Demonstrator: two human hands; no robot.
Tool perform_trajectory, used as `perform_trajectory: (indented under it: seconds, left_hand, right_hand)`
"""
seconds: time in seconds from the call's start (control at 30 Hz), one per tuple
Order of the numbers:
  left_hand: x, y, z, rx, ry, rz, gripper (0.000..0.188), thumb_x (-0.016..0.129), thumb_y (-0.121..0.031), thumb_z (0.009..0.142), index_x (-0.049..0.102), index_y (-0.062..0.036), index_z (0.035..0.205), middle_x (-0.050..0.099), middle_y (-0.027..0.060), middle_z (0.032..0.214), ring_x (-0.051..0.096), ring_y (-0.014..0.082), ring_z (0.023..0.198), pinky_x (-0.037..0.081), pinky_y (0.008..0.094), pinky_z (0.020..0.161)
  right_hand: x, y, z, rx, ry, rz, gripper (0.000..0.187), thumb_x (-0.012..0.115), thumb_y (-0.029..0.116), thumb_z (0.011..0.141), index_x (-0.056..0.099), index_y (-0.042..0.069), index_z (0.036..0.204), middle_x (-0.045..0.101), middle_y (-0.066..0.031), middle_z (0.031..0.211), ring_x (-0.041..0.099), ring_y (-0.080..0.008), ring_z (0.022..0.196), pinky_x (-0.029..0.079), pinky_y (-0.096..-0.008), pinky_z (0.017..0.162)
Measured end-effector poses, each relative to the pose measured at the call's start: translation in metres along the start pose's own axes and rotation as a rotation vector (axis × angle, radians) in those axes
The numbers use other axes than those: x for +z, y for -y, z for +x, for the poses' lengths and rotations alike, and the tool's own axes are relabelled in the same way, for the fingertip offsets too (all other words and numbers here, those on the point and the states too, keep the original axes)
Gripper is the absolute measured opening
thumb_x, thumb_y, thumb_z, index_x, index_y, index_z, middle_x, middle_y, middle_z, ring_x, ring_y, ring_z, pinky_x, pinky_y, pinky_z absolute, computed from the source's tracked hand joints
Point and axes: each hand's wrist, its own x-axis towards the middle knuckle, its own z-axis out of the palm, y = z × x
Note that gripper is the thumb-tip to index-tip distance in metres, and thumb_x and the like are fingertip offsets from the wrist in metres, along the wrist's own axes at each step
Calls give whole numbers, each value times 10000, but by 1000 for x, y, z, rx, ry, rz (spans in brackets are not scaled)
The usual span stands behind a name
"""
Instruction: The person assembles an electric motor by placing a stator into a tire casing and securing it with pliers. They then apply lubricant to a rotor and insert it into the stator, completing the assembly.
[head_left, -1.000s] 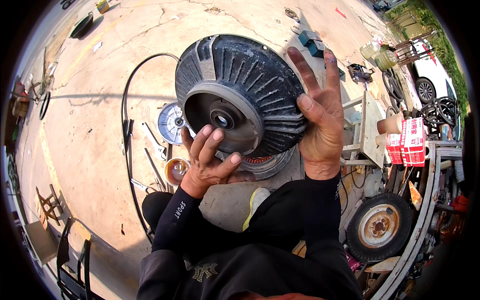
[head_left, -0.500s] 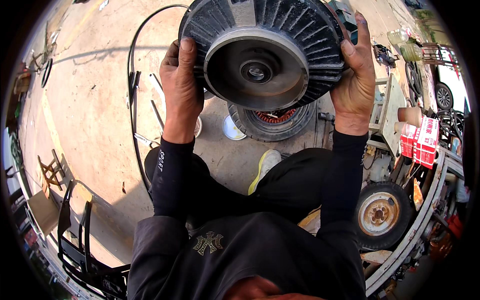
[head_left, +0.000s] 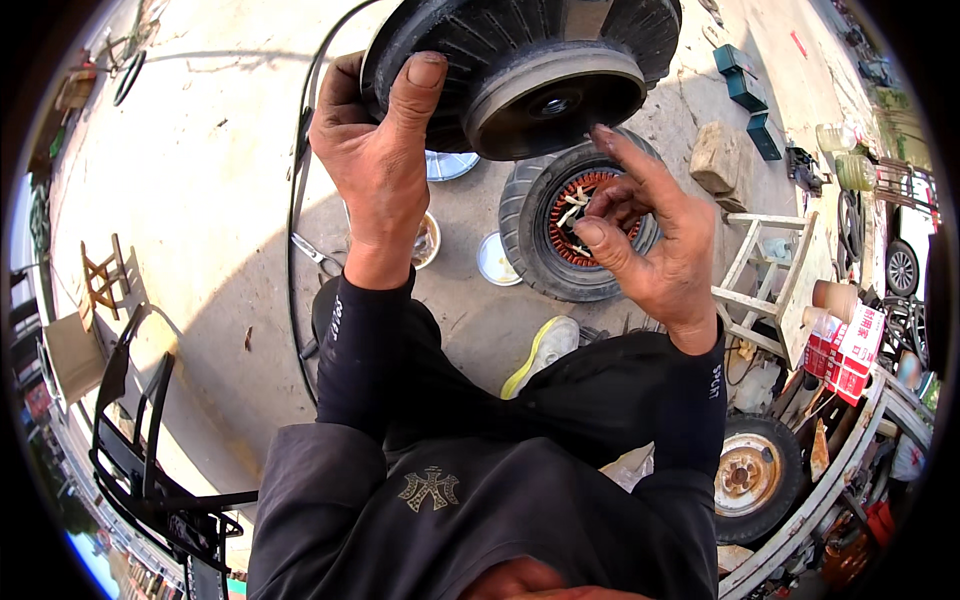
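High in front of me, my left hand (head_left: 385,150) grips the left edge of a round black finned motor cover (head_left: 520,50), thumb on the near face. The cover is tilted, and its metal ring with a bored centre faces down toward me. My right hand (head_left: 650,240) is just below the cover, fingers apart and partly bent, with nothing in them. Its fingertip comes close to the ring; whether they touch I cannot tell. Beneath that hand a wheel with a tyre (head_left: 535,270) lies flat on the floor, copper-coloured windings (head_left: 575,252) and pale pieces inside it.
Scissors (head_left: 315,254), a tub (head_left: 427,240) and a white lid (head_left: 497,260) lie between my legs and the wheel. A black cable (head_left: 294,200) runs along the left. To the right are a wooden stool (head_left: 765,270), a red and white box (head_left: 848,350) and a rusty-rimmed wheel (head_left: 755,470).
My right hand has let go of the cover and dropped below it. The cover has tilted in my left hand, and more of the wheel and its windings shows.
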Motion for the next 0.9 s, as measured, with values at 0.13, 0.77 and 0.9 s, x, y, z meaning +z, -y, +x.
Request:
perform_trajectory:
  seconds: [0.13,0.77,0.9]
  left_hand:
    - [-4,-4,-2,-3,13,17,410,896,-276,849,665,-18,1067,748,73,972,705,107,874,578,244,828]
    - [2,2,-5,-40,-85,60,386,852,-298,901,649,-4,1049,713,67,981,643,96,881,508,238,862]
    - [9,2,-7,-66,-89,-6,335,831,-262,923,637,-15,1041,712,61,1000,632,90,885,498,231,855]
  right_hand:
    - [12,-5,8,-4,46,-170,677,897,224,780,638,97,1392,682,-41,773,591,-125,558,500,-256,548]
    - [34,5,12,473,236,762,823,722,271,972,265,114,1637,697,-101,901,673,-189,709,549,-289,630]
    - [45,18,10,498,86,1456,824,618,414,1022,162,165,1662,643,-174,1109,682,-220,725,561,-328,608]
